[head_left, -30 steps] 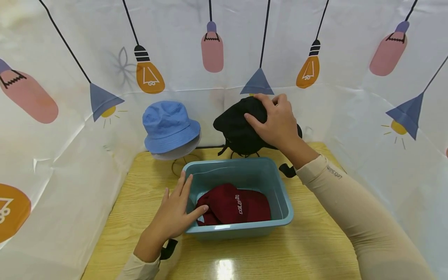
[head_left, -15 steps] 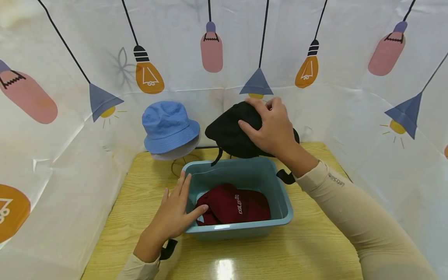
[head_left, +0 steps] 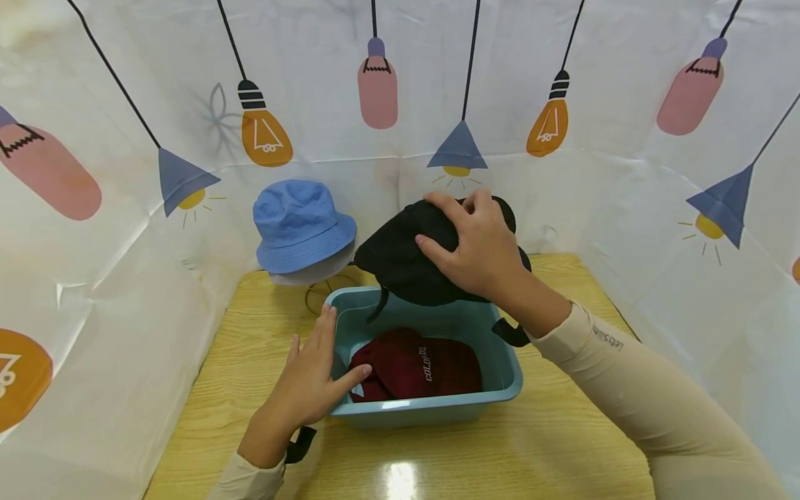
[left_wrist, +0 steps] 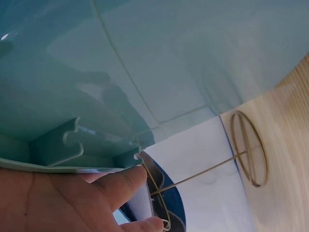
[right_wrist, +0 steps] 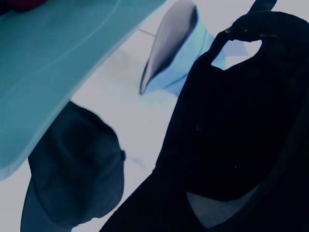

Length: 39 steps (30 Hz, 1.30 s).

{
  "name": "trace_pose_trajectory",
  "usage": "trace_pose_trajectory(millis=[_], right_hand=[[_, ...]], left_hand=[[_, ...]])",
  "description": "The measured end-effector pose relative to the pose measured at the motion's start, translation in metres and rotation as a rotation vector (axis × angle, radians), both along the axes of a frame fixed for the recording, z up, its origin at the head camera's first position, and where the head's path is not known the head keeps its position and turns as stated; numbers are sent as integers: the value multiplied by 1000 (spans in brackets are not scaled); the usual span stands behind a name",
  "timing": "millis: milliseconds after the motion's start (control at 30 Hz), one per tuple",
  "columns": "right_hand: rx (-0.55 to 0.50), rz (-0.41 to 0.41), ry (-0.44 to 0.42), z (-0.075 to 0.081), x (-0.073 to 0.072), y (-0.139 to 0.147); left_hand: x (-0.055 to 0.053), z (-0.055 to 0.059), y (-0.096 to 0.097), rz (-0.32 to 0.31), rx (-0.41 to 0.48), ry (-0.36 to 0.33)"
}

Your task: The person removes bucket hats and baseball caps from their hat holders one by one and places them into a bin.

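My right hand (head_left: 478, 243) grips a black baseball cap (head_left: 406, 257) by its crown. The cap hangs above the back rim of the blue-green plastic basin (head_left: 375, 410), its strap dangling down. In the right wrist view, the dark inside of the held cap (right_wrist: 231, 125) and its back opening show. My left hand (head_left: 312, 375) rests on the basin's left rim, fingers straight, thumb over the edge. Fingers (left_wrist: 123, 183) lie against the outside of the rim in the left wrist view. Inside the basin is a maroon baseball cap (head_left: 406, 368) with white lettering.
A blue bucket hat (head_left: 303, 226) sits on a wire stand (head_left: 321, 295) at the back left. Another dark cap (right_wrist: 79, 169) is behind the basin, mostly hidden in the head view. The wooden table (head_left: 237, 354) meets a white printed cloth (head_left: 400, 180).
My right hand has brought the black cap forward, down and slightly left, toward the basin. Another dark cap behind has come into sight. My left hand and the basin stay put.
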State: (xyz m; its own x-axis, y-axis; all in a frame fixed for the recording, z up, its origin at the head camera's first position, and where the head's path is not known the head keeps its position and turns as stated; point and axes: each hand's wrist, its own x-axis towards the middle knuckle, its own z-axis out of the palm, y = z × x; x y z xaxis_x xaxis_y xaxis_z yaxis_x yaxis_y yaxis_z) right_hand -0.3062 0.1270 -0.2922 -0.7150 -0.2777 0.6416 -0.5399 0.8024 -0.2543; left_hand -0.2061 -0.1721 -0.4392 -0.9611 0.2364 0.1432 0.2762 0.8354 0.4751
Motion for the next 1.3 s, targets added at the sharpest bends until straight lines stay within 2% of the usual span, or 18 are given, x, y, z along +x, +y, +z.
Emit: trace_pose_trajectory(millis=[667, 867, 1067, 1300], right_hand=[[81, 64, -46, -22, 23, -21], [120, 75, -67, -33, 28, -30], [151, 81, -70, -45, 32, -34], [208, 52, -71, -56, 30, -38]], left_hand=[[0, 1, 0, 7, -9, -25], [0, 1, 0, 9, -13, -11], [0, 1, 1, 6, -26, 21], [0, 0, 0, -2, -18, 18]])
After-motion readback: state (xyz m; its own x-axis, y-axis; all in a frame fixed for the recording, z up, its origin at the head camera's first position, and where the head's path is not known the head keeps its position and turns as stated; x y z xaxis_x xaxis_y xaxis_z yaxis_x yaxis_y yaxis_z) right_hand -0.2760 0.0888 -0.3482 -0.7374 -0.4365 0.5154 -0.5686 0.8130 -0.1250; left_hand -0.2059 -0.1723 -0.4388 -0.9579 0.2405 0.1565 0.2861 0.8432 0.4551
